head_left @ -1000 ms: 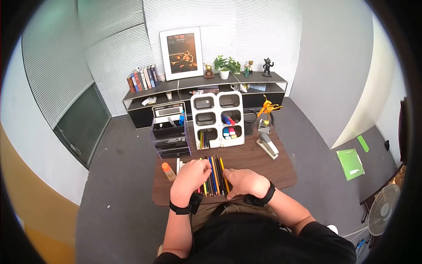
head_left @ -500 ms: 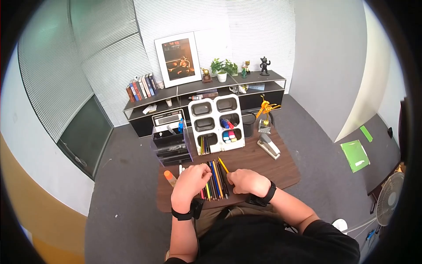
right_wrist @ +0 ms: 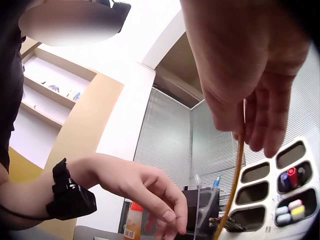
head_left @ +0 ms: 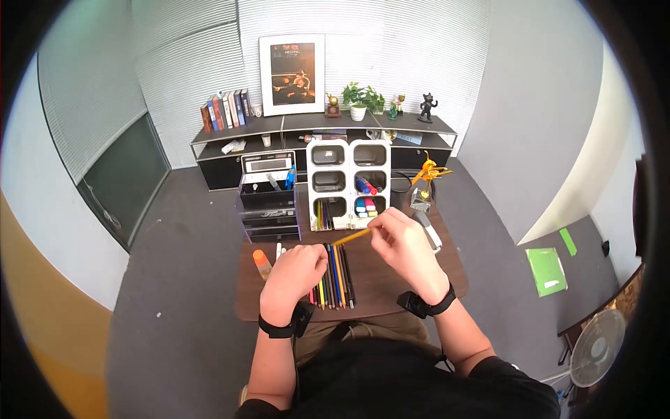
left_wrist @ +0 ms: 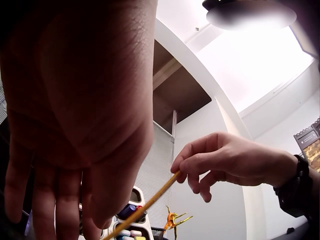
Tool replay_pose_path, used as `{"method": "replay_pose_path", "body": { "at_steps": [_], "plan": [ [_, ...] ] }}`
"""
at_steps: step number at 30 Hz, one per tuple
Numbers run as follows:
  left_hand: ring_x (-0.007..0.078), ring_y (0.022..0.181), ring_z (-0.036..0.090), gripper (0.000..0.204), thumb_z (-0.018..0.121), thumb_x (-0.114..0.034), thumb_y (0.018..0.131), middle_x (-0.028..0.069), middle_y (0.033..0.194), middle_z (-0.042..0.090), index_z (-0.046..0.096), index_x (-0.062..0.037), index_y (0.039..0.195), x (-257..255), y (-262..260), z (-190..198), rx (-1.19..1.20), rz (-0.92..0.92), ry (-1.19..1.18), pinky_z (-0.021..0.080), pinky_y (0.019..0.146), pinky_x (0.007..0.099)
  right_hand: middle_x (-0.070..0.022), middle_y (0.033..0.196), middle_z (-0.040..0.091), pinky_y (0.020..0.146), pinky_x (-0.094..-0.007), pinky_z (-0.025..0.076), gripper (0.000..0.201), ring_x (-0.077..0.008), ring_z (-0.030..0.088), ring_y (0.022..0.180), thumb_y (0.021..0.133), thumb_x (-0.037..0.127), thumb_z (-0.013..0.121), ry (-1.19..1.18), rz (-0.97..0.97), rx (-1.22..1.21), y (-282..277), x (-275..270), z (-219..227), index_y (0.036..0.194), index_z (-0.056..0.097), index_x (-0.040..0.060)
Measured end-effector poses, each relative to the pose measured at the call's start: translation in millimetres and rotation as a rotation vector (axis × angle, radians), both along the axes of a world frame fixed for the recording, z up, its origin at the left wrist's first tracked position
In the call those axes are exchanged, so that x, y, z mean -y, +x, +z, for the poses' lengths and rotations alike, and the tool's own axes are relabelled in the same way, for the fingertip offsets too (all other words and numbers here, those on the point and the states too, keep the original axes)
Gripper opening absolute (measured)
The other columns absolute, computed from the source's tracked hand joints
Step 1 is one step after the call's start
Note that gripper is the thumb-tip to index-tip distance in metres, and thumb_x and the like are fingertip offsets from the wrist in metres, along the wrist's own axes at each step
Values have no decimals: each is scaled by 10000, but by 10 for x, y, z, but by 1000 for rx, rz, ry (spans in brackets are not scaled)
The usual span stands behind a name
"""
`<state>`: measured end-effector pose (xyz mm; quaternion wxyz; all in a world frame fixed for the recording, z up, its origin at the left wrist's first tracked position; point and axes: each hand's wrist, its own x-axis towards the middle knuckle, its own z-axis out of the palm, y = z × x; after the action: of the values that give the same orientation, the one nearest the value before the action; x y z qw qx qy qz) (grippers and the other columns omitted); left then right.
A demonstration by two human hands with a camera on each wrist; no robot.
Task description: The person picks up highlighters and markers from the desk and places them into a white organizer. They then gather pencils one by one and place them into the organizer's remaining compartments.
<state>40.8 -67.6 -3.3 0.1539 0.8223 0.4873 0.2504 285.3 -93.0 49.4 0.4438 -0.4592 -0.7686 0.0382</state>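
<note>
A yellow pencil (head_left: 354,236) slants through the air over the far end of the pencil row, its upper end pinched between thumb and fingers of my right hand (head_left: 406,244). The left wrist view shows the same pencil (left_wrist: 151,201) running down and left from those fingertips. Several coloured pencils (head_left: 337,283) lie side by side on the desk, pointing away from me. Over the left side of this row is my left hand (head_left: 294,276), palm down, its fingers hanging loosely and covering part of the pencils. In the left wrist view these fingers (left_wrist: 45,205) extend downward.
A white six-compartment organizer (head_left: 348,185) stands behind the pencils, with pencils, markers and highlighters in some compartments. Left of it is a clear drawer box (head_left: 271,209). An orange-capped bottle (head_left: 262,265) stands near my left hand; a stapler (head_left: 428,230) lies beyond my right hand.
My right hand has lifted the yellow pencil from the right side of the row and moved up and away from me, tilting it leftward. My left hand stays over the row.
</note>
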Motion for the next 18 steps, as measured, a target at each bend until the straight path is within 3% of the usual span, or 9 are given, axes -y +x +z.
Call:
{"method": "replay_pose_path", "body": {
  "at_steps": [1, 6, 12, 18],
  "plan": [
    [385, 883, 757, 186, 650, -170, 1013, 174, 876, 778, 759, -19, 1026, 1, -3, -1, 0, 7, 12, 587, 789, 489, -140, 946, 683, 649, -393, 567, 105, -301, 712, 738, 937, -35, 742, 38, -5, -20, -16, -13, -17, 1028, 696, -12],
    [410, 915, 748, 174, 633, -141, 997, 188, 931, 781, 757, -19, 1014, -16, 8, -93, 40, 24, 43, 596, 836, 521, -95, 965, 690, 600, -306, 568, 168, -193, 692, 679, 925, -84, 752, 290, -61, 1, -111, 1, -4, 1073, 728, -7],
    [425, 908, 745, 155, 637, -120, 976, 222, 917, 765, 746, -10, 970, -2, 14, -55, 53, 25, 41, 599, 839, 537, -89, 969, 711, 596, -283, 584, 181, -155, 705, 700, 918, -111, 752, 441, -118, -35, -146, 9, -24, 1070, 749, -13],
    [424, 881, 753, 111, 656, -86, 944, 225, 869, 757, 728, -4, 921, 1, 46, -91, 39, 26, 78, 607, 815, 535, -85, 941, 688, 603, -284, 580, 179, -153, 693, 695, 931, -95, 772, 343, -138, 3, -141, -220, -287, 1087, 751, -9]
  ]
}}
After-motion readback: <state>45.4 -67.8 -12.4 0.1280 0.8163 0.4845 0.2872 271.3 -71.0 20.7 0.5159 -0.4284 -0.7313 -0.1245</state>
